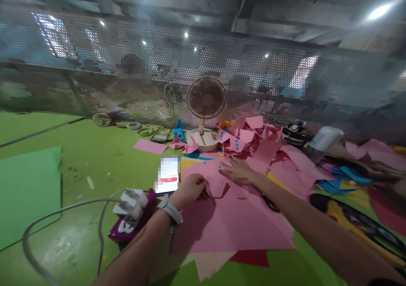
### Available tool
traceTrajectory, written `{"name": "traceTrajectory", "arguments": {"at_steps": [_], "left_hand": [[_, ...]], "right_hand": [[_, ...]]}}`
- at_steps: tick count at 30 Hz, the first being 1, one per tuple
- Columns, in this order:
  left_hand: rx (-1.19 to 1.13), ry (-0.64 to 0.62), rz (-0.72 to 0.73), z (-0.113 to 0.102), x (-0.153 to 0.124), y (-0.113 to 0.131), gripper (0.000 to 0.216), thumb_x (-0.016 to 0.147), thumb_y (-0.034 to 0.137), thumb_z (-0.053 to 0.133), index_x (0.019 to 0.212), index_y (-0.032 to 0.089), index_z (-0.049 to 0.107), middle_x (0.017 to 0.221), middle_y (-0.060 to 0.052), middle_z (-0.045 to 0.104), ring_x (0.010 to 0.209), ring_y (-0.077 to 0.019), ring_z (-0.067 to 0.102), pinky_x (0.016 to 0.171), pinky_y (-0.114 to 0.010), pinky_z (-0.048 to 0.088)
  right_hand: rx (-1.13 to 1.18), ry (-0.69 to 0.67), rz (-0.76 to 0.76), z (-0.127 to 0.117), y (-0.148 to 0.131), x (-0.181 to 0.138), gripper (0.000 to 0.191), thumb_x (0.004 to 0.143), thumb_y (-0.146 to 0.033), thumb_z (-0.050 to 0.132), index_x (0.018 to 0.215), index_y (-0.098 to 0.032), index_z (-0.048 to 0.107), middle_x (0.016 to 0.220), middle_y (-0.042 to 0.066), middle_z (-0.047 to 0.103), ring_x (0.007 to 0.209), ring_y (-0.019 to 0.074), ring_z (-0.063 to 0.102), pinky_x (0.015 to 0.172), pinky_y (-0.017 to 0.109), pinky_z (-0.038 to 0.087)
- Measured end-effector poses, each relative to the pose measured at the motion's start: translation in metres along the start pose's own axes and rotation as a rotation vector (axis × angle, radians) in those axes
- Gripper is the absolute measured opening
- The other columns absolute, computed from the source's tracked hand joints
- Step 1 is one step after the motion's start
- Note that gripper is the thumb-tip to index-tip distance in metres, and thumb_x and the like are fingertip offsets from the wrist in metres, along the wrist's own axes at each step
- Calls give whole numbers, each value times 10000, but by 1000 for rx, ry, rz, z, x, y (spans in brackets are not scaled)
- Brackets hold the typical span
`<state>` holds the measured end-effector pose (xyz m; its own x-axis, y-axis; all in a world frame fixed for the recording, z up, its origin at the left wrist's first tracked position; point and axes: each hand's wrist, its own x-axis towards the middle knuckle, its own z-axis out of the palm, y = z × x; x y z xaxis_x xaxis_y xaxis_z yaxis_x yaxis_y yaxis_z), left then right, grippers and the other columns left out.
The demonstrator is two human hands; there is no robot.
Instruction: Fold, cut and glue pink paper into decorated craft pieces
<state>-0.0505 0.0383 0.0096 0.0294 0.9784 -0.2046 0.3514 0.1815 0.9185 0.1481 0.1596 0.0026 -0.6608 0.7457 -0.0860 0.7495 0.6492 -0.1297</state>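
Observation:
A cut pink paper piece (215, 182) lies on a stack of pink sheets (234, 231). My left hand (193, 186), with a pale watch on its wrist, has its fingers curled together at the left edge of that piece. The fingertips seem to pinch this edge, though they partly hide it. My right hand (237, 170) lies flat with fingers spread, pressing on the upper right of the pink paper. Small blue dots show on the paper by its fingertips. Beneath my right forearm, a dark handle loop (270, 203) peeks out.
A phone (168, 175) lies left of the paper, near a purple box with white plugs (131, 203). Behind stand a small fan (206, 98) and a heap of folded pink paper (247, 136). Yellow-and-black scissors (345, 218) lie right; green sheets (30, 193) lie left.

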Motion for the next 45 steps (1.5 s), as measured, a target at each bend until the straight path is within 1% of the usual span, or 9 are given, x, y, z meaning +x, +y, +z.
{"name": "traceTrajectory", "arguments": {"at_steps": [7, 12, 15, 18, 22, 27, 30, 36, 45], "left_hand": [[7, -15, -21, -1, -4, 5, 122, 786, 191, 452, 681, 158, 505, 511, -11, 603, 460, -135, 584, 458, -221, 448], [57, 8, -11, -1, -5, 7, 121, 774, 206, 469, 687, 150, 532, 534, -25, 616, 487, -152, 596, 465, -232, 448], [94, 18, -5, -3, -6, 6, 133, 759, 236, 499, 685, 145, 563, 561, -42, 633, 512, -166, 608, 478, -240, 443], [139, 64, -3, -8, -11, 8, 157, 726, 300, 555, 681, 151, 572, 535, -39, 616, 502, -178, 594, 473, -249, 420], [221, 366, 178, -11, -19, 20, 206, 702, 366, 599, 712, 167, 550, 543, -9, 568, 525, -156, 549, 493, -239, 384], [-253, -4, 328, -2, -28, 37, 220, 784, 352, 532, 855, 147, 566, 732, -33, 605, 643, -117, 566, 585, -220, 421], [-400, -113, 353, 2, -32, 40, 228, 752, 321, 592, 903, 152, 574, 849, -46, 608, 742, -118, 567, 647, -223, 426], [-532, -133, 311, 2, -33, 39, 216, 759, 363, 575, 799, 150, 573, 745, -13, 588, 680, -106, 558, 662, -239, 428], [-471, -136, 332, 5, -30, 38, 222, 769, 355, 556, 748, 135, 569, 691, -7, 576, 621, -93, 541, 616, -227, 420]], "right_hand": [[424, 127, 11, -22, -1, -9, 773, 776, -714, 160, 1342, -225, 355, 1466, 76, 153, 1333, 293, 95, 1062, 467, 83], [921, 94, -50, -38, -12, -35, 666, 845, -604, 7, 1342, -297, 326, 1441, -18, 247, 1333, 182, 149, 1063, 419, 160], [1290, 70, -62, -40, -21, -45, 667, 834, -633, 53, 1280, -305, 424, 1415, -17, 310, 1328, 178, 170, 1071, 438, 101], [1404, 38, -74, -41, -32, -53, 712, 814, -662, 55, 1246, -283, 475, 1387, 18, 364, 1302, 200, 247, 1056, 459, 137], [1315, 99, -125, -41, -51, -63, 706, 824, -651, 51, 1253, -278, 470, 1395, 21, 349, 1288, 210, 276, 1055, 457, 146], [864, 285, -215, -34, -67, -73, 584, 871, -582, 124, 1312, -301, 384, 1417, -3, 306, 1306, 215, 224, 1070, 463, 117], [566, 365, -307, -27, -73, -75, 556, 885, -545, 195, 1348, -269, 327, 1417, 19, 304, 1306, 219, 217, 1070, 451, 155], [255, 448, -347, -16, -73, -74, 540, 895, -490, 267, 1380, -251, 250, 1433, 50, 265, 1312, 231, 204, 1058, 465, 204], [363, 485, -341, -15, -77, -79, 460, 915, -413, 291, 1351, -269, 316, 1388, 34, 355, 1289, 200, 260, 1055, 442, 241]]}}
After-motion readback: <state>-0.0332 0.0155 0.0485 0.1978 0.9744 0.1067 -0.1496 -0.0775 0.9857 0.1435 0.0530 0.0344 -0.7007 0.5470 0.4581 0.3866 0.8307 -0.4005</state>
